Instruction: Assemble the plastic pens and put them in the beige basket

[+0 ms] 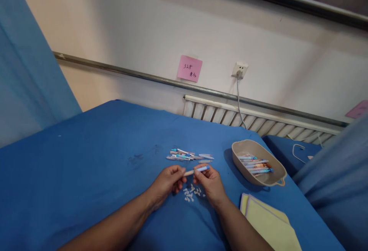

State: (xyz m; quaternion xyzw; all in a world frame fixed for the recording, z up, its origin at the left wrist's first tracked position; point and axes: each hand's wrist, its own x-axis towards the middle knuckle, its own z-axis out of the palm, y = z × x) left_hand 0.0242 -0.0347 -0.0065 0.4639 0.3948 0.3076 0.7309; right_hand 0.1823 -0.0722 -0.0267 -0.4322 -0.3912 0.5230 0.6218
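Note:
Between my hands is a pen [202, 168] with a blue end and a pale tip, held roughly level above the blue cloth. My left hand [169, 180] pinches its pale tip end. My right hand [211, 184] is closed around the blue end. Just below, several small white pieces [189, 194] lie scattered on the cloth; their kind is too small to tell. Beyond my hands a loose pile of pens [182, 155] rests on the cloth, with a few more pens [206, 156] at its right side.
A beige basin [277, 163] holding several pens stands to the right. Nearer me lies a folded yellow cloth [268, 220]. The blue-covered table [86, 174] reaches toward a wall with a radiator [221, 114], a plugged-in socket [239, 69] and a pink note [189, 68]. Blue curtains hang on both sides.

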